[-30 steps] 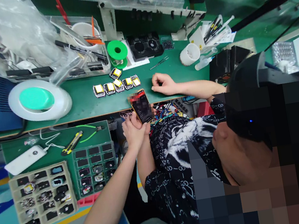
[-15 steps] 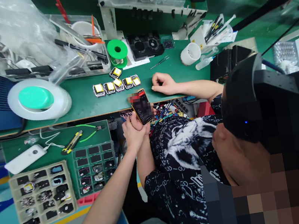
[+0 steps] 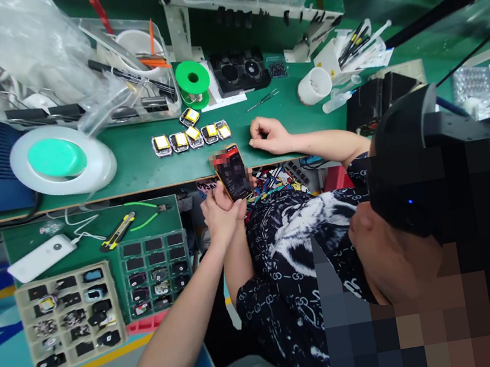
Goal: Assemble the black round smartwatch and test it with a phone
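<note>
My left hand (image 3: 220, 213), coming from a blue sleeve at the bottom left, is closed at the lower left edge of a smartphone (image 3: 235, 176) with a yellow-orange rim and a lit, dark and red screen. A co-worker's left hand (image 3: 251, 177) is at the same phone, partly behind it. Our fingers overlap there, so I cannot tell whose bear its weight. On the bench, the co-worker's right hand (image 3: 269, 135) rests loosely curled. Just beyond the phone, several small open device cases (image 3: 179, 142) with yellow-and-white parts lie in a row. My right hand is not in view.
Green bench (image 3: 140, 169) ahead carries a green spool (image 3: 193, 77), tweezers (image 3: 263, 100), a white cup (image 3: 314, 85) and a ring magnifier (image 3: 103, 169). Lower left are a beige parts tray (image 3: 73, 316), a green tray (image 3: 154, 266), a cutter (image 3: 117, 231) and green-handled pliers (image 3: 144, 221). The co-worker wears a headset (image 3: 402, 158).
My view has shifted very slightly. The phone and the hands at it stay in almost the same place, and the co-worker's hand on the bench has not moved.
</note>
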Tool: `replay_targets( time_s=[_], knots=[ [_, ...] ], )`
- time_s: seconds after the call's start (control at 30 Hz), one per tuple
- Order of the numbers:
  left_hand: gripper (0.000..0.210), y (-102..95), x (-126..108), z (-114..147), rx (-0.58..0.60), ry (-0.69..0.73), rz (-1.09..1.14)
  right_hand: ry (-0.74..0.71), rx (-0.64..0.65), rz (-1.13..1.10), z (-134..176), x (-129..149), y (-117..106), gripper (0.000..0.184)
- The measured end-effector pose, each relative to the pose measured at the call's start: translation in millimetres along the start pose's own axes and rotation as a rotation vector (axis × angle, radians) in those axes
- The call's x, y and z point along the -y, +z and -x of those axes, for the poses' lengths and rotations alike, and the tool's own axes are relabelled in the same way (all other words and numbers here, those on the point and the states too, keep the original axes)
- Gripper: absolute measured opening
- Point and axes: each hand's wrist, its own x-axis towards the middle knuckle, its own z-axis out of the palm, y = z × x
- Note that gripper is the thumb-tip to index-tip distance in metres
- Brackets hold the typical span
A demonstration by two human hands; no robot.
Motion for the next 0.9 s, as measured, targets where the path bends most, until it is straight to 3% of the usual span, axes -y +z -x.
replay_targets(
  time_s=[0.4,0.9],
  knots=[
    [0.091,-1.8,6.4,0.7,0.017,0.004,0.071,0.007,0.001,0.007,-0.2,1.0,0.5,0.042],
    [0.083,-1.2,-0.3,0.9,-0.005,-0.004,0.062,-0.039,0.004,0.060,0.2,-0.6,-0.6,0.039]
  ],
)
